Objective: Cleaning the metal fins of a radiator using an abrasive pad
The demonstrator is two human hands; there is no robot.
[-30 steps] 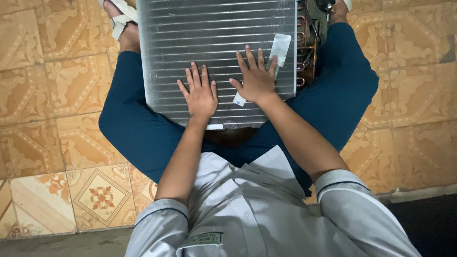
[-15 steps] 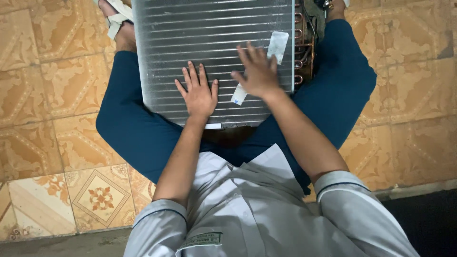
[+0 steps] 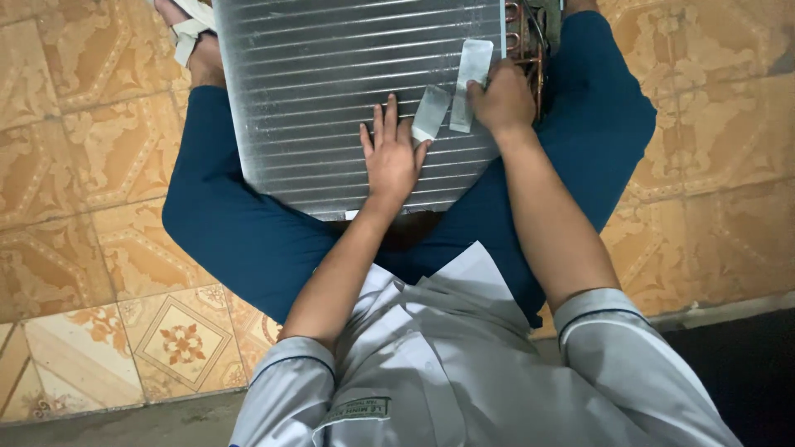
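Note:
A silver finned coil panel (image 3: 331, 91) lies across my lap on my dark blue trousers. My left hand (image 3: 391, 159) rests flat on its lower middle with the fingers spread. My right hand (image 3: 502, 101) is curled at the panel's right edge, its fingertips pinching a white tape strip (image 3: 472, 70) that runs up the fins. A second white piece (image 3: 431, 112) lies lifted and bent between my two hands, touching my left fingertips.
Copper tube bends (image 3: 522, 33) stick out at the panel's right end. My sandalled foot (image 3: 189, 33) shows at the top left. Patterned orange floor tiles (image 3: 99, 207) surround me, and a dark strip (image 3: 745, 364) lies at the lower right.
My right hand has moved from lying flat on the fins to the right edge and closed on the white strip, whose lower part now stands bent off the panel. My left hand stayed put.

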